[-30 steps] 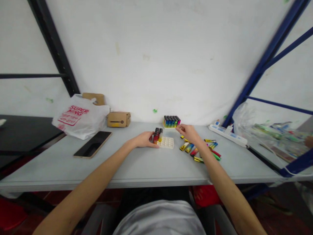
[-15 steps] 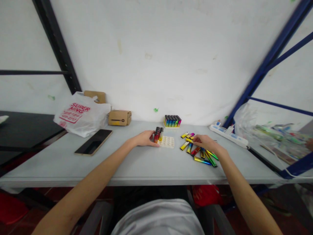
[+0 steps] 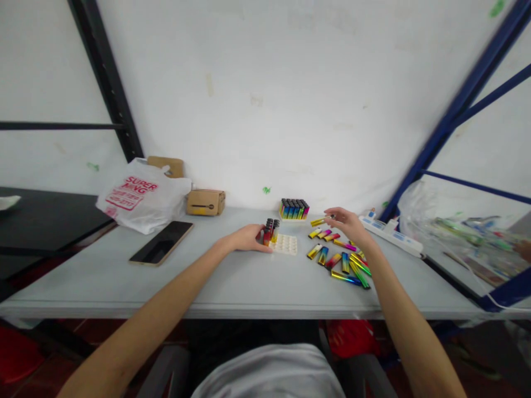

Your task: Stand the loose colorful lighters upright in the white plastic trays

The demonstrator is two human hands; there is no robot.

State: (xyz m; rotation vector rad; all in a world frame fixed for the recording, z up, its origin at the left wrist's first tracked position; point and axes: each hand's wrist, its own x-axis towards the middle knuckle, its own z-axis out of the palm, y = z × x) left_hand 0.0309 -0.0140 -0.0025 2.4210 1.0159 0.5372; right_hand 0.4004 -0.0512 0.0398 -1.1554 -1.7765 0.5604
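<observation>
My left hand [image 3: 248, 239] curls around the left end of a white tray [image 3: 289, 245] with round holes, thumb along its front edge. Several red and yellow lighters with black tops [image 3: 267, 236] stand upright in that end, against my fingers. Raised over the table, my right hand [image 3: 345, 222] pinches a gold lighter [image 3: 318, 221] by one end. Below it lie loose shiny lighters [image 3: 332, 261] in gold, blue, red, green and pink, scattered on the tabletop. Farther back, a second tray full of upright multicoloured lighters [image 3: 294, 209] stands near the wall.
On the left of the table [image 3: 232, 287] lie a phone [image 3: 161, 242], a white plastic bag [image 3: 143, 194] and a small cardboard box [image 3: 206, 202]. A white power strip [image 3: 392, 234] runs along the right side, beside blue shelf posts [image 3: 440, 135] and clear plastic bags [image 3: 418, 207].
My right hand has risen from the loose lighters and moved back, lifting the gold lighter off the pile. The left hand stays at the tray. The view has shifted slightly.
</observation>
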